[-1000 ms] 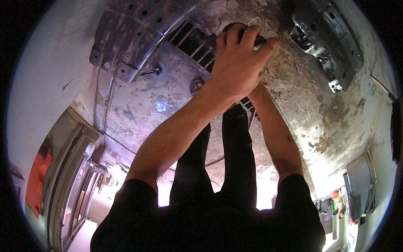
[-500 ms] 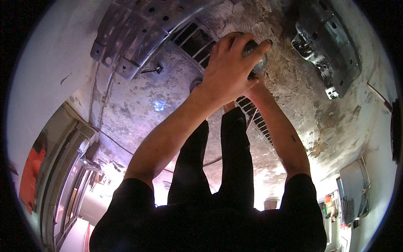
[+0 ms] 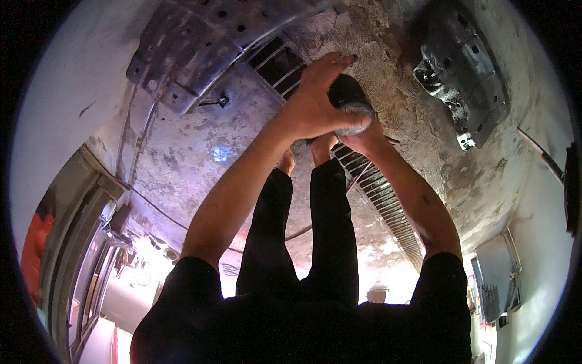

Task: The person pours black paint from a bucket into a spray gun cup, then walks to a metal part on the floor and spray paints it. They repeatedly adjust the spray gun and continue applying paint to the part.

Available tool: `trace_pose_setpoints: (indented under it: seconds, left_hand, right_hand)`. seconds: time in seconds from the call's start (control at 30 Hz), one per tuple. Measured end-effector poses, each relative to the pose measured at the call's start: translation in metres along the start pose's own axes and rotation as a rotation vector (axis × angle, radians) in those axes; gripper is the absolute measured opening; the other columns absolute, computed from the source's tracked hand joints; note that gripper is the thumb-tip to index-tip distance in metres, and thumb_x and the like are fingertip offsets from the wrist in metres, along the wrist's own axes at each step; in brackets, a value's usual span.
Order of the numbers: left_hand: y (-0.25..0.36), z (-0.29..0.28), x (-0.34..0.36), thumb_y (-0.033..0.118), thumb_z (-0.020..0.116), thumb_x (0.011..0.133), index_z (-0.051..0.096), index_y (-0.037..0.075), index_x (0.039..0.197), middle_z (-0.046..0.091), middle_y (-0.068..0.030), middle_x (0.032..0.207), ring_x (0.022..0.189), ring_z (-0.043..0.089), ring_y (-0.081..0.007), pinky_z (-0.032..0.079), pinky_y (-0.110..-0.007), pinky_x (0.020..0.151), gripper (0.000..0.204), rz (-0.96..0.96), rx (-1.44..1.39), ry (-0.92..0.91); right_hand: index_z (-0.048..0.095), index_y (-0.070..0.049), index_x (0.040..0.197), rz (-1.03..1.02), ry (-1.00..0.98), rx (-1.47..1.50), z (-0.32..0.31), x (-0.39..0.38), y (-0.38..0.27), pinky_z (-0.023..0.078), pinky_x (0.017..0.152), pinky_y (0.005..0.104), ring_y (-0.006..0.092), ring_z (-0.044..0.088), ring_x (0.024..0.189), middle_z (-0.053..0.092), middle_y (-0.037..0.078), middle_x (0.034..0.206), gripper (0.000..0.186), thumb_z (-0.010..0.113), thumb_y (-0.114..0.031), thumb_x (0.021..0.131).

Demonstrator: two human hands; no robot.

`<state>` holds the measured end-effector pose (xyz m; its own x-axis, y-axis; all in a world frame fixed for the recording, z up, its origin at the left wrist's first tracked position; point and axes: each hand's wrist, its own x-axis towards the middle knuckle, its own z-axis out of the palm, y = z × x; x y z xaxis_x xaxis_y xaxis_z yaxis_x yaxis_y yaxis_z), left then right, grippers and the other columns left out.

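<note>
Both my hands are raised in front of me around a dark, rounded object (image 3: 347,91) with a greyish lower end; its kind does not show. My left hand (image 3: 312,103) grips it from the left, its thumb across the grey end and its fingers reaching over the far side. From the right and below, my right hand (image 3: 367,138) meets the same object. Most of the right fingers are hidden behind the object and the left thumb. Beyond the hands are the stained floor (image 3: 188,176) and a slatted drain grate (image 3: 382,194).
A large dark metal panel with holes (image 3: 200,42) lies at the far left, a bent rod (image 3: 215,101) by its edge. Another dark panel (image 3: 470,79) rests at the far right. A cable (image 3: 159,209) crosses the floor at left. A grey board (image 3: 496,282) stands lower right.
My left hand has turned and slid down and left, so its thumb now lies below, over the grey end. More of the dark object shows. The right hand has shifted slightly down.
</note>
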<state>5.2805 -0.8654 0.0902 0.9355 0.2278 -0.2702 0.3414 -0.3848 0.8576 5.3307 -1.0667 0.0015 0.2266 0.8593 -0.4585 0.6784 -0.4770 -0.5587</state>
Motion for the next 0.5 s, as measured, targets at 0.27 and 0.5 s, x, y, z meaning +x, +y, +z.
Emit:
trace_pose_setpoints:
  seconds: [0.27,0.5]
  left_hand:
    - [-0.032,-0.01,-0.001,0.038,0.095,0.051,0.016,0.005,0.158,0.034,-0.0235,0.155,0.144,0.033,-0.0324,0.028,-0.039,0.119,0.137,-0.155,-0.387,-0.426]
    - [-0.034,-0.009,0.006,0.033,0.094,0.052,0.019,0.007,0.157,0.044,-0.022,0.149,0.138,0.042,-0.0333,0.033,-0.039,0.116,0.132,-0.194,-0.507,-0.525]
  right_hand:
    - [0.038,-0.024,0.15,-0.208,-0.019,-0.731,0.012,-0.011,0.001,0.011,0.117,0.0692,0.0321,0.037,0.143,0.044,0.007,0.152,0.062,0.051,-0.047,0.094]
    - [0.046,-0.024,0.145,-0.125,-0.172,0.0,0.011,-0.023,0.009,0.018,0.116,0.0699,0.0334,0.043,0.138,0.049,0.008,0.147,0.061,0.058,-0.043,0.088]
